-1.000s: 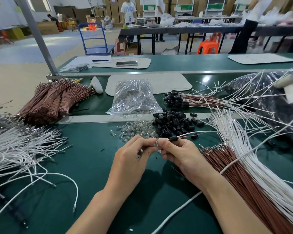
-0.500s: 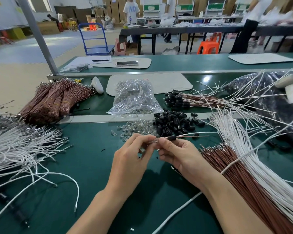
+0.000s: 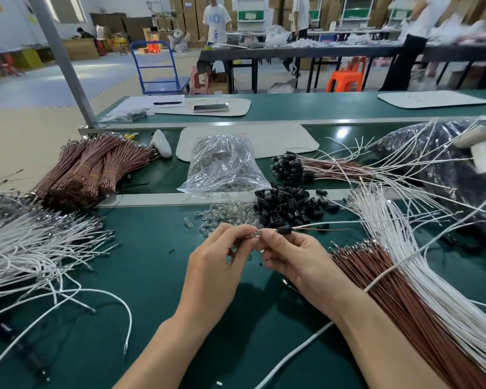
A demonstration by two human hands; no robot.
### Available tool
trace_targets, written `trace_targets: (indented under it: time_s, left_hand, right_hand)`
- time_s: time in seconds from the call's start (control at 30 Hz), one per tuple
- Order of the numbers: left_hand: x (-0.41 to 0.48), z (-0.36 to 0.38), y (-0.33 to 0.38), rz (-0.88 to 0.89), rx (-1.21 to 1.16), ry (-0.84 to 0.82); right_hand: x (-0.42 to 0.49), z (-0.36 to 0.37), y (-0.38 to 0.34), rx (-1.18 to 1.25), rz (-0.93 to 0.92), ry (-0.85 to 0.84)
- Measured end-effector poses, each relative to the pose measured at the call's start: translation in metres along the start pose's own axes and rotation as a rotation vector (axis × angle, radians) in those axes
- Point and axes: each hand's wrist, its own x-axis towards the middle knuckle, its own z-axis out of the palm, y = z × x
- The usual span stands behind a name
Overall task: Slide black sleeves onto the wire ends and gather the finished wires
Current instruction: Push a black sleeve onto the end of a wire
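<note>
Black sleeves (image 3: pixel 285 204) beside clear bulbs (image 3: pixel 230 214)

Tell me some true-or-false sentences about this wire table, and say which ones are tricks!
1. A black sleeve sits on the wires right by the right hand. True.
2. The left hand lies flat and holds nothing. False: its fingertips pinch a small clear piece together with the right hand.
3. The pile of loose black sleeves lies left of the clear bulbs. False: it lies to their right.
4. The brown wire bundles at the far left are tied with yellow bands. True.
</note>
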Motion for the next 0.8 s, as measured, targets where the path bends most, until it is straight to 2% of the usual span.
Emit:
trace_targets:
  time_s: [0.23, 0.8]
  left_hand:
    - [0.0036, -0.0022, -0.0058, -0.044, -0.014, 0.070]
    - [0.0017, 0.0009, -0.0042, -0.042, -0.022, 0.043]
  right_hand:
    - [0.0024, -0.0059, -0.0067, 0.133, -0.013, 0.109]
    - [-0.0006, -0.0092, -0.0094, 0.151, -0.001, 0.001]
